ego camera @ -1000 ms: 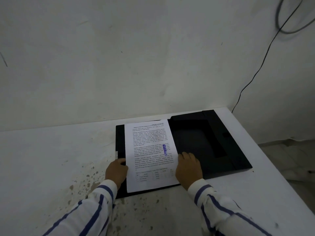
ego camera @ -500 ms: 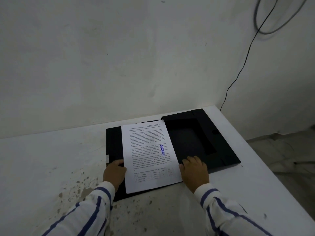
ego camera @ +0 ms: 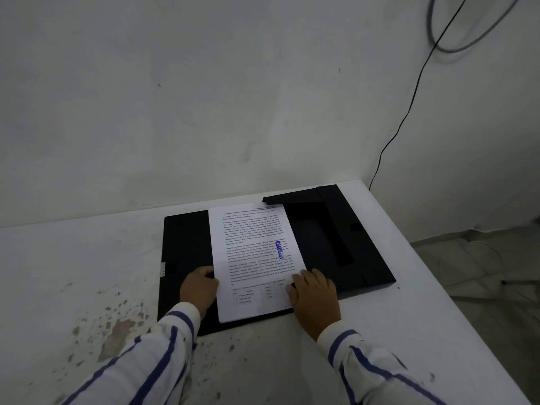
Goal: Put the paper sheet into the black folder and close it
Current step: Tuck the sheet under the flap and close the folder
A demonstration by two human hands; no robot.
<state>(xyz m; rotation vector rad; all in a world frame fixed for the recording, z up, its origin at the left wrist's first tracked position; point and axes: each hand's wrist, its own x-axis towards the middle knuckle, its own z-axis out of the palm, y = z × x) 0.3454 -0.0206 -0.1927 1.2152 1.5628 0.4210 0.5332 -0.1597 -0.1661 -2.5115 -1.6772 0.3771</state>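
Your white, paint-flecked counter [ego camera: 87, 258] carries the flat black card folder [ego camera: 187, 244], lying open and not yet closed. The printed white paper sheet [ego camera: 254, 258] with its blue stamp lies across the middle, overlapping both halves, so it still needs seating. Your left hand [ego camera: 198, 290] pinches its left edge; your right hand [ego camera: 315, 299] rests flat and spread beside its lower right corner, holding nothing.

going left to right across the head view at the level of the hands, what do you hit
Stained white table → left half of the open black folder → left hand → paper sheet with the blue APPROVED stamp → right hand → right half of the folder with its flaps → bare table edge.
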